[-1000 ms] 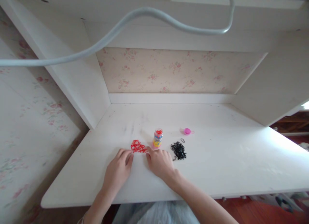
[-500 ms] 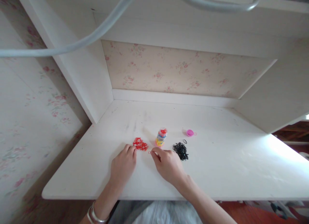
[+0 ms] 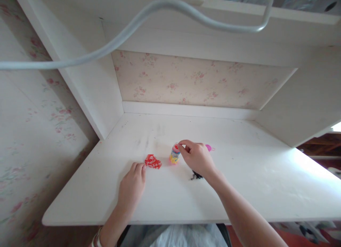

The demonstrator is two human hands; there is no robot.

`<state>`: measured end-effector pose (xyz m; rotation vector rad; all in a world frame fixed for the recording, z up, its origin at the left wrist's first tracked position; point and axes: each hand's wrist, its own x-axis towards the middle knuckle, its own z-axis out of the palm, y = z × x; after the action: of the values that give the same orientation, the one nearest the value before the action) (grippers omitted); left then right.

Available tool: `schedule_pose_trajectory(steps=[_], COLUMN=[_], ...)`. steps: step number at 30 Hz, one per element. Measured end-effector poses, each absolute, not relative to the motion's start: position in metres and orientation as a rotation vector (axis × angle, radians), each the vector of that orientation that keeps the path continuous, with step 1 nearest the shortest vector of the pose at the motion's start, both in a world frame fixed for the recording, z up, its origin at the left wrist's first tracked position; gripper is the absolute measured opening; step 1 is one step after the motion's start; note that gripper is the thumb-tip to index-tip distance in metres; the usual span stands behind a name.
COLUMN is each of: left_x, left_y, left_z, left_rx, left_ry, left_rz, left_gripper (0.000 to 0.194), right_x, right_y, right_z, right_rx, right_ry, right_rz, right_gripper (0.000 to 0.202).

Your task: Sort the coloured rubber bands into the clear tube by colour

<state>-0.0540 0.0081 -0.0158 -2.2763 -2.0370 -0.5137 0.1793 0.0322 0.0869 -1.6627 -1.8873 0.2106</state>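
A small clear jar (image 3: 174,155) with yellow and red contents stands upright on the white desk (image 3: 106,190). My right hand (image 3: 197,157) is at the jar's mouth, thumb and fingertips pinched together; what they hold, if anything, is too small to make out. A pile of red bands (image 3: 153,161) lies left of the jar. Beside its left edge my left hand (image 3: 133,181) rests on the desk with its fingers together, and whatever is between the fingertips cannot be made out. Black bands (image 3: 197,175) lie partly hidden under my right hand and wrist.
A pink lid (image 3: 208,147) lies behind my right hand, partly covered by it. The desk has side panels and a back strip (image 3: 186,110) against flowered wallpaper. A pale cable (image 3: 114,44) crosses the upper view, in front of the shelf.
My right hand has risen from the desk in front of the jar to the jar's mouth, now covering part of the black bands and lid. My left hand stays by the red pile. The view shifted slightly.
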Motion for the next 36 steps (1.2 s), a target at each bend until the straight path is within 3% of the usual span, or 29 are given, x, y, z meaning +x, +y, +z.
schedule_pose_trajectory(steps=[19, 31, 36], left_x=[-0.063, -0.034, -0.013], left_y=[0.014, 0.016, 0.020], left_z=[-0.025, 0.037, 0.061], left_rx=[-2.268, -2.423, -2.513], left_ry=[-2.028, -1.852, -1.754], left_rz=[-0.799, -1.051, -1.091], left_gripper=[0.029, 0.020, 0.020], right_x=[0.191, 0.199, 0.195], right_y=[0.018, -0.019, -0.029], right_z=[0.078, 0.001, -0.015], right_rx=[-1.566, -1.607, -1.605], right_ry=[-1.751, -1.704, -1.776], right_rz=[0.254, 0.647, 0.642], right_gripper=[0.023, 0.029, 0.030])
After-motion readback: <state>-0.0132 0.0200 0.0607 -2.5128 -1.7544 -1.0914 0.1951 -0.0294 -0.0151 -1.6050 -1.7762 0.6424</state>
